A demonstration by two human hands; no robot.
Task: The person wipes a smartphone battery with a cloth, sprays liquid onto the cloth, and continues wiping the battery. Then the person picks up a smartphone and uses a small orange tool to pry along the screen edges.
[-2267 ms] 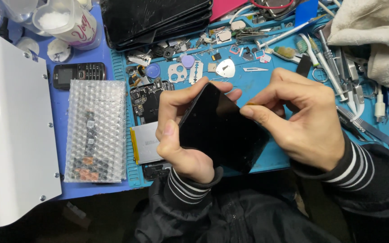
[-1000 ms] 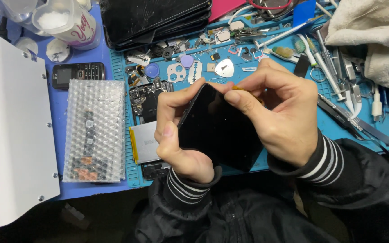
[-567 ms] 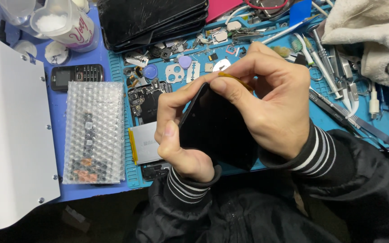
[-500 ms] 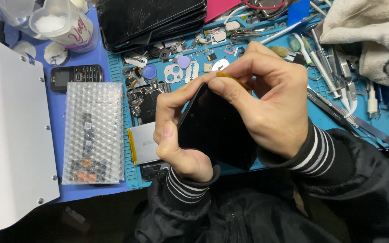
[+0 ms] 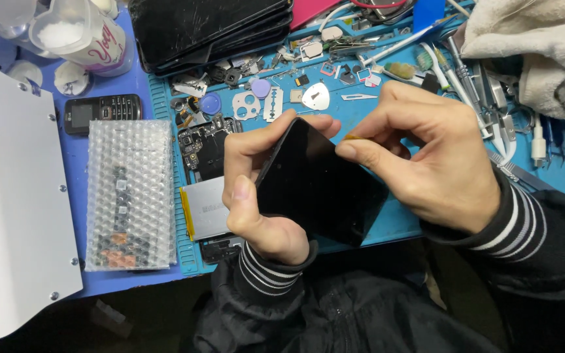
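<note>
Gripping the black phone screen [image 5: 318, 183], your left hand [image 5: 259, 196] wraps its left edge; right hand [image 5: 426, 160] pinches top-right edge w/ small yellowish pick [image 5: 351, 137]; bubble wrap [image 5: 130, 196] left of screen.

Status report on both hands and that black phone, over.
Left hand grips black phone, screen up. Right hand pinches a small yellowish pick at its top edge. Silver battery lies just left; nothing blocking.

A blue surface [image 5: 109, 72] is lit evenly from above. Left of it a white panel [image 5: 8, 216] is seen; below it, dark floor [image 5: 125, 320].
</note>
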